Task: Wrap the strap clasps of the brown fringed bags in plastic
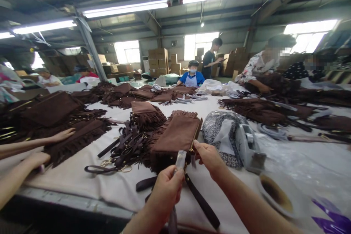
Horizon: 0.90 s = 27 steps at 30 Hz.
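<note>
A brown fringed bag (177, 133) lies on the white-covered table in front of me, its zipper edge toward the right. My right hand (210, 155) pinches the bag's near right corner by the gold hardware. My left hand (168, 184) is closed around a strap wrapped in clear plastic (180, 159). The wrapped end sticks up against the bag's near edge, and the rest hangs below my fist. A dark wrist strap (203, 203) lies on the cloth between my forearms. Left of the bag is a heap of dark straps (128, 144) with gold clips.
A co-worker's hands (61, 136) rest at another fringed bag (79, 140) on the left. A tape dispenser (249, 146), a speckled grey bundle (219, 131), a cardboard-cored roll (275, 192) and clear plastic sheeting (309, 164) are at right. More brown bags and people are farther back.
</note>
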Each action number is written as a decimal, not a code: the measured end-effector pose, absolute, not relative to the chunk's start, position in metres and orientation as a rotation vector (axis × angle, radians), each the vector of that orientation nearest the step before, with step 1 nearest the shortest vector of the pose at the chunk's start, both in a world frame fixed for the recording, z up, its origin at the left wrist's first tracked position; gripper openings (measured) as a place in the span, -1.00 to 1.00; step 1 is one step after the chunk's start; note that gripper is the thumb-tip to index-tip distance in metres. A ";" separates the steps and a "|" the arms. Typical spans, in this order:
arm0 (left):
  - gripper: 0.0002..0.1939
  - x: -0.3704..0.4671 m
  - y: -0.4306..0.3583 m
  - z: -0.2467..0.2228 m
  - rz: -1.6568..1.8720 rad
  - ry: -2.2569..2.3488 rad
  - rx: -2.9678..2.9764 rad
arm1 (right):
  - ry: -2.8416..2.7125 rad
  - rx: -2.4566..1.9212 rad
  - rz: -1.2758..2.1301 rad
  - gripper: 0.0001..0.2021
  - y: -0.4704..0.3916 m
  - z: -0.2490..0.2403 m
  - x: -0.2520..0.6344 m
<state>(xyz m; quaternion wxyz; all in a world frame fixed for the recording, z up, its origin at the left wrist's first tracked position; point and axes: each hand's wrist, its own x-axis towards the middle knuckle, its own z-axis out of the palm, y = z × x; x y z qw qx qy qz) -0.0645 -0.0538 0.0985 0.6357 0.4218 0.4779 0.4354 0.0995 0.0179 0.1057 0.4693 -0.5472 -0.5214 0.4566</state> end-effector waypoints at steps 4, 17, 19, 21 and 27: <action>-0.56 -0.067 -0.061 0.100 1.092 1.282 1.274 | -1.375 -1.369 0.781 -0.57 0.004 0.111 0.094; -0.56 -0.044 -0.080 0.067 0.914 1.046 0.929 | -1.531 -1.266 0.979 -0.64 -0.063 0.067 0.099; -0.55 -0.044 -0.082 0.065 0.904 0.942 0.852 | -1.267 -1.271 1.316 -0.54 -0.062 0.060 0.096; -0.55 -0.045 -0.084 0.066 0.886 0.900 0.857 | -1.058 -1.160 1.589 -0.50 -0.059 0.057 0.088; -0.54 -0.048 -0.089 0.059 0.795 1.008 0.920 | -0.754 -0.973 1.790 -0.56 -0.055 0.054 0.069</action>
